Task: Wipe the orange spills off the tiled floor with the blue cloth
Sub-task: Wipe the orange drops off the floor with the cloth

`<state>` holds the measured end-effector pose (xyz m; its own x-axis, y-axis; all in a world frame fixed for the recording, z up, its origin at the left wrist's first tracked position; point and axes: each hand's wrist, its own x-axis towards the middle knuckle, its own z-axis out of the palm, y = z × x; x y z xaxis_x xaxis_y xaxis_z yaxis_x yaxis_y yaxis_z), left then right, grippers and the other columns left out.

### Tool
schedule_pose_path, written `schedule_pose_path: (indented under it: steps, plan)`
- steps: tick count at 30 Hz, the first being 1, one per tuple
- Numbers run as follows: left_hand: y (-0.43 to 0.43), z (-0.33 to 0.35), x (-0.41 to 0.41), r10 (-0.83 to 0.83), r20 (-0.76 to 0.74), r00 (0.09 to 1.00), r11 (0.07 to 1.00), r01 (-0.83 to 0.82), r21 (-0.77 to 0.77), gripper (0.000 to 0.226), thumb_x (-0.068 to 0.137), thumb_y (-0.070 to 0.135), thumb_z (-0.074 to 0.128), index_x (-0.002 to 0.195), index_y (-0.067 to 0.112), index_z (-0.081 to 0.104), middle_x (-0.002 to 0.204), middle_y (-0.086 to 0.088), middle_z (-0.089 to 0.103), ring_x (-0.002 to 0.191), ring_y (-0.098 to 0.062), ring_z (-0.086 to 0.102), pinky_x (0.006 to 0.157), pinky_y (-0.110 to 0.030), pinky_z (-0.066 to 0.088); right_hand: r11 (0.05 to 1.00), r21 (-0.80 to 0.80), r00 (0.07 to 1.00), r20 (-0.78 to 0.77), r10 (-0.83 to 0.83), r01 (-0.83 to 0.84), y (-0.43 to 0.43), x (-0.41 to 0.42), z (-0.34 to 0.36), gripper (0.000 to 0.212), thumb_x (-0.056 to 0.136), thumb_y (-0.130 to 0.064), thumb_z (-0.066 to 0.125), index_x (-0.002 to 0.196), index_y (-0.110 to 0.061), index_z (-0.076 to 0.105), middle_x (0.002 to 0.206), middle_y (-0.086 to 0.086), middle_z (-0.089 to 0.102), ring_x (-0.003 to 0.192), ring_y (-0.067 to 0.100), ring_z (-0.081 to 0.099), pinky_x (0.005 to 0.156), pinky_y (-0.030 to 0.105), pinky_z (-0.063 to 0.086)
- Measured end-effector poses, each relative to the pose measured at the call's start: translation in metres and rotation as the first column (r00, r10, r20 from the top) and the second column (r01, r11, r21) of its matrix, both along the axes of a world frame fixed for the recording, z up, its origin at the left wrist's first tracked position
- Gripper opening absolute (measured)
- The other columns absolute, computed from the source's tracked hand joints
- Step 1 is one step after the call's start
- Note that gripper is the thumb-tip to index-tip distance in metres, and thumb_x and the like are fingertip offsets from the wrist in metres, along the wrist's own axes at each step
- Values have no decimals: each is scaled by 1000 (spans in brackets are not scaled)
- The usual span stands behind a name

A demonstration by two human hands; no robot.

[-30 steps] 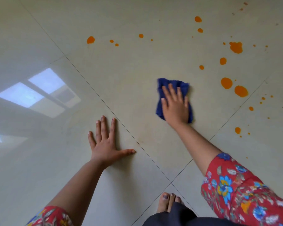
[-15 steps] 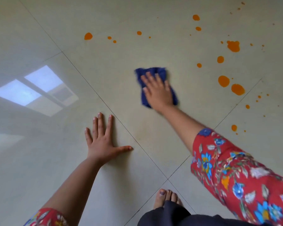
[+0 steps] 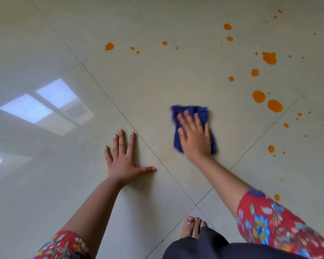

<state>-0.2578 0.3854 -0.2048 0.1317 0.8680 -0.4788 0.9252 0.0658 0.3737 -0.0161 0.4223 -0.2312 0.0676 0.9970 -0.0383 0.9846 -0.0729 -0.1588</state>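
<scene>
Both hands lie flat with straight fingers: the right hand point(image 3: 194, 136) presses the blue cloth point(image 3: 192, 114) onto the tiled floor point(image 3: 157, 81), the left hand point(image 3: 123, 157) beside it. Blurred, the cloth's long axis seems to run away from the person, left of the orange spills point(image 3: 258, 96).

The right hand point(image 3: 195, 141), pressing the crumpled dark-blue cloth point(image 3: 202, 112), slides it back toward the person, from beyond to level with the fingertips point(image 3: 121, 132) of the left hand point(image 3: 123, 161).
</scene>
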Motion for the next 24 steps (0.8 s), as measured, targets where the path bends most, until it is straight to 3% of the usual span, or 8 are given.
schedule_pose_path:
  steps: [3, 5, 9, 13, 17, 20, 22, 24]
  plan:
    - [-13, 0, -2, 19, 15, 1000, 998, -20, 64, 115, 68, 85, 48, 150, 38, -19, 152, 6, -40, 139, -14, -38, 116, -44, -18, 937, -80, 940, -9, -342, 340, 47, 29, 4, 52, 102, -44, 24, 153, -36, 15, 161, -12, 10, 149, 19, 8, 118, 51, 7]
    - [-27, -2, 0, 27, 47, 999, 990, -33, 134, 103, 71, 83, 34, 151, 38, -12, 154, 9, -35, 142, -12, -33, 116, -42, -17, 952, -86, 956, 12, -295, 295, 62, 14, 8, 53, 102, -44, 23, 153, -36, 11, 162, -12, 5, 149, 21, 4, 118, 51, 4]
    - [-42, -1, 9, 95, 137, 986, 948, -132, 289, 78, 85, 58, 35, 154, 32, 11, 161, 13, -10, 147, -9, -14, 117, -35, -9, 964, -93, 968, 12, 250, -248, 36, -39, 9, 59, 95, -48, 15, 151, -33, 26, 160, -6, 20, 147, 25, 19, 115, 56, 18]
    - [-37, 8, 5, 166, 206, 964, 899, -234, 371, 59, 91, 36, 41, 148, 23, 34, 161, 5, 18, 150, -17, 6, 119, -36, 2, 694, -64, 696, -25, 717, -717, -52, 0, 9, 53, 98, -48, 34, 150, -41, 23, 160, -12, 17, 149, 18, 11, 117, 51, 11]
    - [-38, 8, -14, 189, 247, 950, 890, -273, 365, 50, 90, 30, 42, 138, 18, 48, 154, -1, 34, 147, -24, 18, 119, -43, 18, 952, -61, 952, 32, 304, -301, -42, 61, 5, 53, 98, -49, 23, 149, -43, 14, 159, -15, 16, 147, 16, 14, 112, 56, 21]
    - [-43, 5, -16, 221, 290, 931, 889, -315, 333, 48, 89, 35, 39, 131, 17, 55, 149, -3, 42, 145, -25, 24, 118, -40, 19, 996, -86, 1000, 27, 2, 0, -16, 41, 9, 58, 93, -55, 6, 149, -43, 16, 160, -14, 12, 149, 19, 9, 115, 55, 10]
    - [-44, 6, -12, 227, 329, 917, 888, -333, 317, 51, 90, 40, 34, 126, 16, 60, 146, -3, 46, 144, -25, 27, 117, -39, 21, 991, -122, 998, 27, 53, -49, -11, 16, 10, 62, 89, -56, 2, 149, -45, 11, 161, -12, 9, 149, 22, 6, 114, 59, 10]
    - [-41, 11, -10, 253, 382, 889, 879, -377, 293, 48, 91, 40, 35, 121, 16, 64, 143, -2, 50, 142, -24, 31, 116, -38, 23, 942, -146, 952, -11, 305, -303, -22, -13, 13, 56, 94, -53, 15, 149, -44, 18, 159, -7, 21, 147, 26, 19, 109, 64, 23]
